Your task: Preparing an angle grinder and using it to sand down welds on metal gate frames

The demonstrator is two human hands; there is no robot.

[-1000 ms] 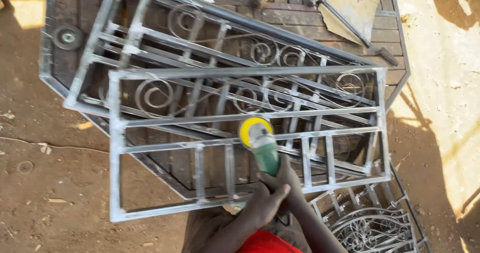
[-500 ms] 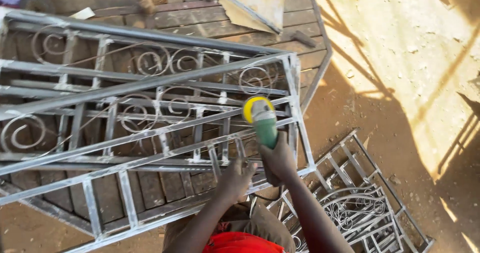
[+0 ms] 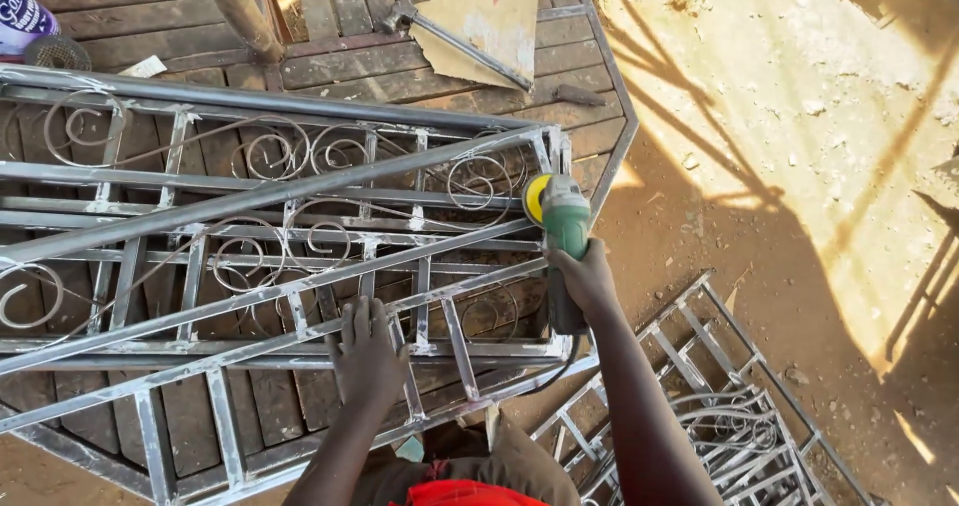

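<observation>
Right hand: your right hand [image 3: 587,278] is wrapped around the green angle grinder [image 3: 563,234], its yellow disc at the frame's far right corner.
Left hand: your left hand [image 3: 368,351] lies spread flat on the metal grille frame [image 3: 250,266], near edge.

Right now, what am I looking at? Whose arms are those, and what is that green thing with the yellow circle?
The picture comes from a camera worn on a person's head, looking down, so the two arms belong to that person. The right hand grips a green grinder, a power tool with a yellow guard at its tip. The tip sits at the right end of a grey metal grille made of straight bars and curly scrolls. The left hand lies flat on the bars near its front edge. The grille rests on a wooden platform, where a hammer lies on a piece of cardboard. Another grille lies on the dirt ground at lower right.
</observation>
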